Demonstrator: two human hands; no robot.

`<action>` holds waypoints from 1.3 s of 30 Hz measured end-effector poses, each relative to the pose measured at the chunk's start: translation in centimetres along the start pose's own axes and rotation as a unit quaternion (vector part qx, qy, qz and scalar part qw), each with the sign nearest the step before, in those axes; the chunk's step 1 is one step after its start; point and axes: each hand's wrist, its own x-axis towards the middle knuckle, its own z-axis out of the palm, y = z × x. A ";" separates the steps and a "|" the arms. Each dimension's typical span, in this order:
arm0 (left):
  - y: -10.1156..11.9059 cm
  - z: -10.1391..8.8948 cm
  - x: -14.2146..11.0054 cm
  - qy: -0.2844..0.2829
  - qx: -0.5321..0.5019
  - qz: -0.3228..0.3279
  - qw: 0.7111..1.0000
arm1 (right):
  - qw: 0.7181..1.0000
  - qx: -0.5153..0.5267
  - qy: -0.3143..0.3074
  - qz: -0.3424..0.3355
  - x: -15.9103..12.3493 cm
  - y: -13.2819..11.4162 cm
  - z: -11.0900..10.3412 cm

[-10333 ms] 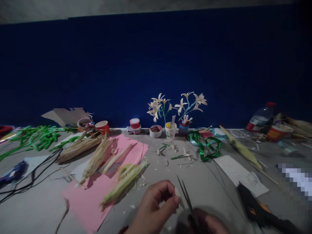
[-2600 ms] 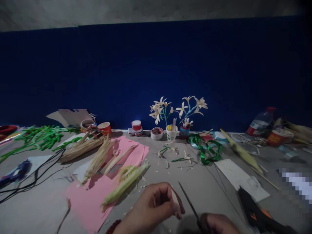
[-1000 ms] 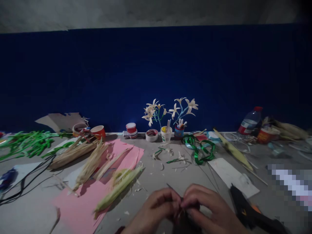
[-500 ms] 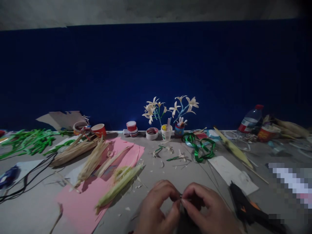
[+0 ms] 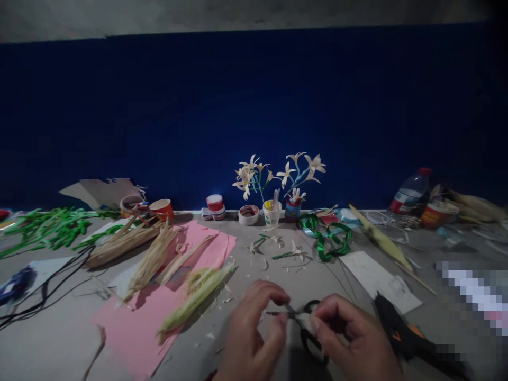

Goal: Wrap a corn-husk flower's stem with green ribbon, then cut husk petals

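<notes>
My right hand (image 5: 351,336) is closed in a pinch on a small pale piece (image 5: 305,319), which looks like corn husk. Its exact shape is blurred and partly behind the fingers. My left hand (image 5: 257,333) is just to the left, with thumb and index finger curved and a gap between their tips. Between and below both hands is a pair of scissors with black handles (image 5: 313,346), the blades pointing left behind my left fingertips. Beyond the hands, small pale flowers on green stems (image 5: 288,254) lie on the table.
A black glue gun (image 5: 413,338) lies right of my right hand, near a white card (image 5: 381,280). Left are corn husks (image 5: 194,307) on pink paper (image 5: 130,333). Green ribbon (image 5: 333,243), cups and husk flowers (image 5: 248,177) stand behind; a bottle (image 5: 410,193) is back right.
My hands, fingertips together before, have moved apart. The scissors now show between them, and the pale piece shows in my right fingers.
</notes>
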 end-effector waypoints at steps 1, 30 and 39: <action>0.5 0.2 0.1 -0.023 -0.006 0.004 1.000 | 1.000 -0.004 -0.014 -0.006 0.0 0.1 0.1; 1.2 1.5 0.4 0.125 0.165 0.199 0.958 | 0.975 -0.142 0.004 -0.169 -0.4 0.3 0.5; 1.1 2.1 0.1 0.163 0.198 0.225 0.940 | 0.960 -0.176 -0.029 -0.214 0.0 0.1 0.6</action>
